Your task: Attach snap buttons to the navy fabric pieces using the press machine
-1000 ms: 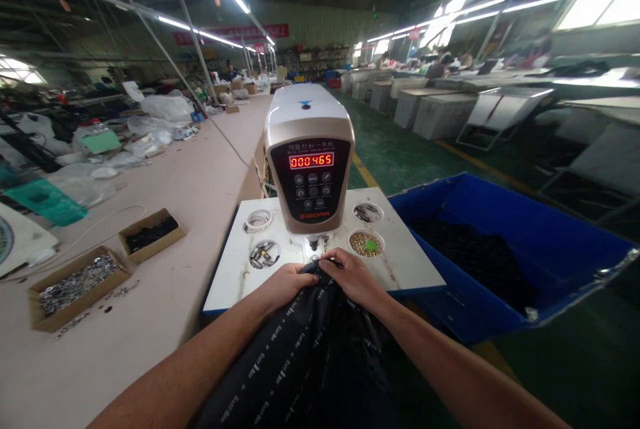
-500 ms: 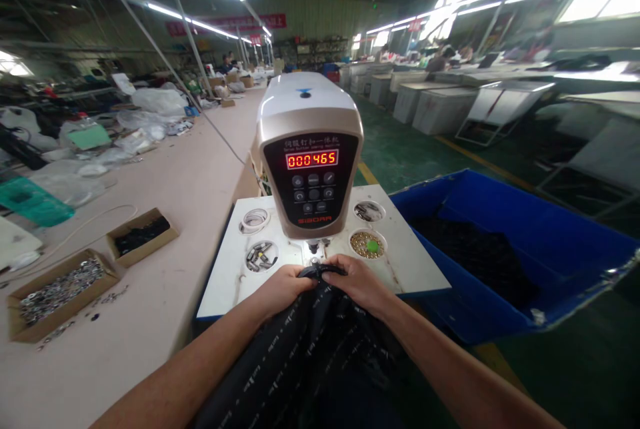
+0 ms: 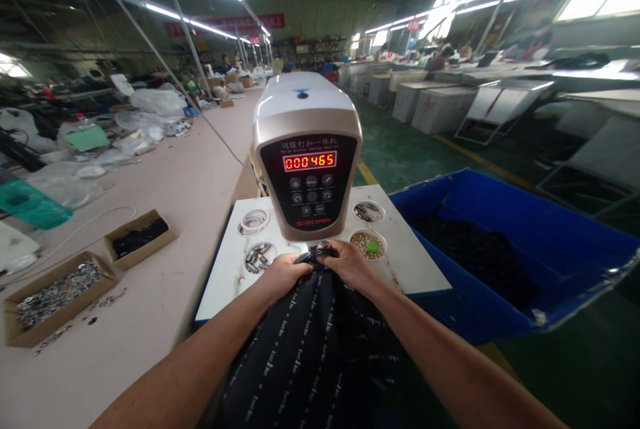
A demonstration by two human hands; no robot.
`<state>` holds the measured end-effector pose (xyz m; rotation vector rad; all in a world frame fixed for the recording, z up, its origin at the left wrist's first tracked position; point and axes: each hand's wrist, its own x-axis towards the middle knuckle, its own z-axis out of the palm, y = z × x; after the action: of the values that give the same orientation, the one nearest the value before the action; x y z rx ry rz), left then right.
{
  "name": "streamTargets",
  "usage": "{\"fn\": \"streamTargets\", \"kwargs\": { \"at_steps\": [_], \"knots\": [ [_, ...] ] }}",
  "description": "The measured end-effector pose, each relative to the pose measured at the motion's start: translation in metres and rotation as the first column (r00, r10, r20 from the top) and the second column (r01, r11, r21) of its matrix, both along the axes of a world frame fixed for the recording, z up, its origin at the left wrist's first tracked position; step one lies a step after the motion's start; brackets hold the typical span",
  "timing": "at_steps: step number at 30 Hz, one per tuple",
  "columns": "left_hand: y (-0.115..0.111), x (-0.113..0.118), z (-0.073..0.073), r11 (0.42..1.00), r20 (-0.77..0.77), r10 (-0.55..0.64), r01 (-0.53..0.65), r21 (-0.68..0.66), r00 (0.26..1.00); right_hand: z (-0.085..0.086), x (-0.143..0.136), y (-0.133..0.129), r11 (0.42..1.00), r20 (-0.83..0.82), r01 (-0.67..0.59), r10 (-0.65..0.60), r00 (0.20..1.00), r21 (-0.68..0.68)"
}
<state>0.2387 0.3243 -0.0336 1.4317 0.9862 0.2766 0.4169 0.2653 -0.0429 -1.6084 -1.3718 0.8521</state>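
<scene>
A black garment with white printed lettering hangs from both hands toward my body. My left hand pinches its gathered top edge on the left, and my right hand grips the same edge on the right. That edge is held right under the head of a button machine, whose red display reads 000465. The machine's tip is mostly hidden behind the fabric and fingers. Around it lies a white work plate with round wells, one holding gold buttons.
At right stands a blue bin with dark cloth inside. On the long table at left are a box of metal pieces, a smaller box with black pieces and plastic bags.
Both hands have moved slightly forward with the garment edge, closer beneath the machine head. The garment now looks more drawn out, and the display number is the same.
</scene>
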Motion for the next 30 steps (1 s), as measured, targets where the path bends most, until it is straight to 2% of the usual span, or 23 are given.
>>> {"fn": "streamTargets", "kwargs": {
  "at_steps": [6,13,20,25,30],
  "knots": [
    [0.010,0.000,-0.007,1.000,-0.001,0.011,-0.011,0.014,1.000,-0.003,-0.001,0.007,1.000,0.022,-0.011,0.010,1.000,0.015],
    [0.015,0.001,-0.009,1.000,-0.003,0.004,-0.004,0.019,1.000,-0.006,0.002,0.014,0.999,0.058,-0.013,0.011,0.998,0.032],
    [0.017,0.001,-0.017,0.997,0.004,0.027,-0.027,-0.073,1.000,-0.002,0.002,0.013,1.000,0.108,0.005,-0.006,0.994,0.010],
    [0.019,0.001,-0.021,0.992,-0.001,0.049,-0.048,-0.117,0.999,0.000,0.007,0.009,1.000,0.082,-0.009,0.010,0.997,-0.015],
    [0.017,0.001,-0.015,0.995,0.000,0.046,-0.046,-0.086,0.999,-0.012,0.002,0.011,0.994,0.097,0.078,-0.086,0.992,0.076]
  ]
}}
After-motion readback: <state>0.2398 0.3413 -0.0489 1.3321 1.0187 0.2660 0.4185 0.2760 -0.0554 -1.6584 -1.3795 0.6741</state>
